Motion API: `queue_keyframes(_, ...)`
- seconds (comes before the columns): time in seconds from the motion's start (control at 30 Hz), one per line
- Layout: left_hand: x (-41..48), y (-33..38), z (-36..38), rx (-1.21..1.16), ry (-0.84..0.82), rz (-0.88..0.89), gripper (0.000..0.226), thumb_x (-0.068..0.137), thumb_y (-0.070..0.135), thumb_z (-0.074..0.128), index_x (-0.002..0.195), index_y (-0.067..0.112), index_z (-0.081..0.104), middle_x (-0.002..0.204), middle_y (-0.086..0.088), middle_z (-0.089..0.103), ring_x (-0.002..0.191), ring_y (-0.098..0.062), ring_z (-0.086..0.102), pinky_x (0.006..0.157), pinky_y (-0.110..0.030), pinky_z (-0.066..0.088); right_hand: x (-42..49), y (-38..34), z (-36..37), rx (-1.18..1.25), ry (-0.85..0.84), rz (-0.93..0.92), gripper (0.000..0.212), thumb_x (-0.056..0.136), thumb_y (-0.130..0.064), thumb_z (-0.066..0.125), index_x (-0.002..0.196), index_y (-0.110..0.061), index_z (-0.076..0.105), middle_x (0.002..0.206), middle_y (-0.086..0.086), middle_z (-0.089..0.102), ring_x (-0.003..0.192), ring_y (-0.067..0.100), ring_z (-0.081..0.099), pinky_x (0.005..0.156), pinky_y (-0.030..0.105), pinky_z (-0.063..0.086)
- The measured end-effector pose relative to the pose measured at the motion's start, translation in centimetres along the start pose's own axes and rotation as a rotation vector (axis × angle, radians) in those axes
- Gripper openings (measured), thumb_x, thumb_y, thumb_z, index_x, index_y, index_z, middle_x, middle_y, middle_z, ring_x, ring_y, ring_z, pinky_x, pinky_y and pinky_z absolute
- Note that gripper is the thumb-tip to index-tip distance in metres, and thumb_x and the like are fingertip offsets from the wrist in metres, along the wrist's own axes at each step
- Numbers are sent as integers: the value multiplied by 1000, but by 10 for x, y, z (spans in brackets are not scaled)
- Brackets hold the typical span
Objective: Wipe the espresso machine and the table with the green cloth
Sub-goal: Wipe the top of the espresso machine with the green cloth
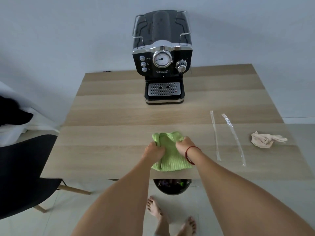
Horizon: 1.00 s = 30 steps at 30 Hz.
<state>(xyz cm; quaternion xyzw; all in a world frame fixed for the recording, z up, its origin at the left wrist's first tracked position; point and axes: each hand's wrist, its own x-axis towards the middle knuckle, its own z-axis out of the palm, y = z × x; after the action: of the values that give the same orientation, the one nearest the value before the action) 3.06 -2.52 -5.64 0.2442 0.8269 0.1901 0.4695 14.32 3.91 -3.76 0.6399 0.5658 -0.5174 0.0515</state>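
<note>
The left hand (154,150) and the right hand (185,145) both grip the green cloth (170,160) with curled fingers. The cloth lies on the table (110,133), well apart from the espresso machine (162,65).

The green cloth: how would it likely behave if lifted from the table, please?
The green cloth is bunched in the left hand and right hand, so it will probably droop limply. Its ribbed weave likely resists slipping.

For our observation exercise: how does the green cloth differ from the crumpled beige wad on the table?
The green cloth is ribbed and folded; the beige wad is crumpled. The left hand and right hand grip the cloth; the wad lies untouched. Both rest on the table.
</note>
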Motion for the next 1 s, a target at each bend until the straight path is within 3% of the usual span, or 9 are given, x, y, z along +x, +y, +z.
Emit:
queue_keyframes(0.07,-11,13,-6,-122,46,78,26,94,28,46,108,7,55,98,-8,60,87,-22,58,77,-35,52,-7,-11,-8,33,34,-41,52,97,-24,38,146,-11,24,129,14,53,96,26,57,71,28,42)
queue_keyframes(0.13,-21,31,-16,-193,99,158,20,95,25,45,102,9,55,94,-9,57,84,-23,55,73,-33,46,-18,-27,-20,55,86,-105,48,97,-27,39,142,-11,32,130,13,53,104,28,56,76,28,40)
queue_keyframes(0.27,-43,75,-46,-205,209,261,14,92,20,46,94,11,57,91,-12,58,78,-24,55,63,-29,44,-41,-67,-52,25,194,-280,40,95,-35,47,122,-6,50,118,13,60,93,28,57,74,30,41)
queue_keyframes(0.4,-71,124,-83,-248,295,388,16,91,21,48,95,9,58,82,-5,56,73,-22,54,57,-26,41,-66,-111,-88,2,302,-447,39,97,-33,47,122,-3,50,121,16,58,112,33,56,86,32,42)
queue_keyframes(0.6,-91,179,-126,-271,399,560,17,92,24,51,84,9,55,73,-3,54,65,-20,50,55,-27,41,-94,-164,-124,49,438,-593,38,96,-34,47,118,-4,50,118,16,59,111,35,55,91,38,44)
queue_keyframes(0.77,-87,203,-151,-247,434,619,23,90,26,56,93,3,58,83,-7,59,70,-22,54,59,-28,42,-93,-195,-138,118,420,-583,35,89,-25,57,118,-6,51,121,14,56,105,32,57,89,38,46)
queue_keyframes(0.83,-82,212,-161,-216,438,633,23,91,26,56,91,3,57,82,-7,58,72,-22,53,59,-29,40,-91,-210,-144,203,372,-574,38,82,-20,66,117,-8,54,115,11,60,98,27,59,85,35,48)
queue_keyframes(0.93,-72,230,-180,-216,448,664,22,92,27,54,87,5,55,78,-5,55,71,-22,52,60,-30,41,-88,-234,-156,290,312,-550,48,74,-28,76,112,-9,54,104,6,60,93,25,59,81,33,48)
queue_keyframes(1.0,-66,242,-194,-249,439,698,27,92,28,52,95,3,59,80,-5,58,70,-21,54,61,-32,44,-83,-251,-166,314,308,-568,39,79,-28,72,109,-10,56,96,4,60,89,24,58,77,31,46)
